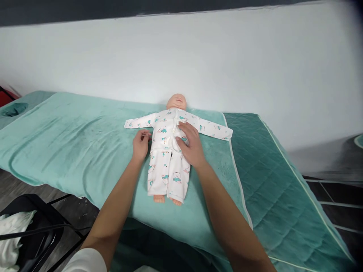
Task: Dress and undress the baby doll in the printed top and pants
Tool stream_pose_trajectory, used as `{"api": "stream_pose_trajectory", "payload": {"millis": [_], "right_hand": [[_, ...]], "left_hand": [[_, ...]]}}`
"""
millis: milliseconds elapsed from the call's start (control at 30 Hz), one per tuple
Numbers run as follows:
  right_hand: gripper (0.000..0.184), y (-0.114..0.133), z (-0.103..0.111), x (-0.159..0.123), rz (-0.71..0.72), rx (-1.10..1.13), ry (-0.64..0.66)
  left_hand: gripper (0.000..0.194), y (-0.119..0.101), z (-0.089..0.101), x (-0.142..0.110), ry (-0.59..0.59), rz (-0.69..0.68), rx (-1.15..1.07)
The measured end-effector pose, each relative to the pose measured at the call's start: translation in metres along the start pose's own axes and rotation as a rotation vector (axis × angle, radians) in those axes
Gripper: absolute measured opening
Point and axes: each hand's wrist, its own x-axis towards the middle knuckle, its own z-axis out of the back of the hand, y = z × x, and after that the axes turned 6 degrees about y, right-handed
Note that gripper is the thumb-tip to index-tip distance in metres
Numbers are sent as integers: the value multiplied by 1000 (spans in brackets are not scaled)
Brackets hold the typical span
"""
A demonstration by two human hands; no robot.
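Note:
A baby doll [177, 102] lies on its back, dressed in a white long-sleeved baby shirt [167, 126] and white trousers [161, 172], both with a teal cartoon print. The shirt's sleeves stretch out to either side and its front has buttons. My right hand [192, 145] rests on the shirt front, fingers apart and extended. At the shirt's other side edge, my left hand [141, 144] has its fingers curled together. Whether they pinch any cloth there is hidden. Bare doll feet show below the trouser legs.
The doll lies on a bed with a teal cover [85, 139] and a darker quilted sheet [272, 181] on the right. Behind the bed runs a white wall [181, 56]. A black chair [36, 211] with white cloth [17, 226] on it stands at the lower left.

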Motion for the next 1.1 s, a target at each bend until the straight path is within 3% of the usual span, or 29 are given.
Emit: {"api": "stream_pose_trajectory", "payload": {"millis": [100,233,400,567,700,1100], "right_hand": [[38,-6,-2,9,4,-32,-5],[38,-12,-4,13,-9,-37,-9],[40,-17,-7,9,-28,-49,10],[43,-18,-6,9,-15,-33,11],[46,-16,-4,11,-35,-38,27],[43,-11,-1,11,-34,-191,81]], "left_hand": [[17,2,3,4,-115,48,-177],[20,-6,0,4,-123,-68,-46],[26,-37,-21,10,29,-437,181],[35,-55,-46,40,276,-577,322],[34,-50,-51,50,368,-593,382],[31,-42,-48,41,366,-545,365]]}}
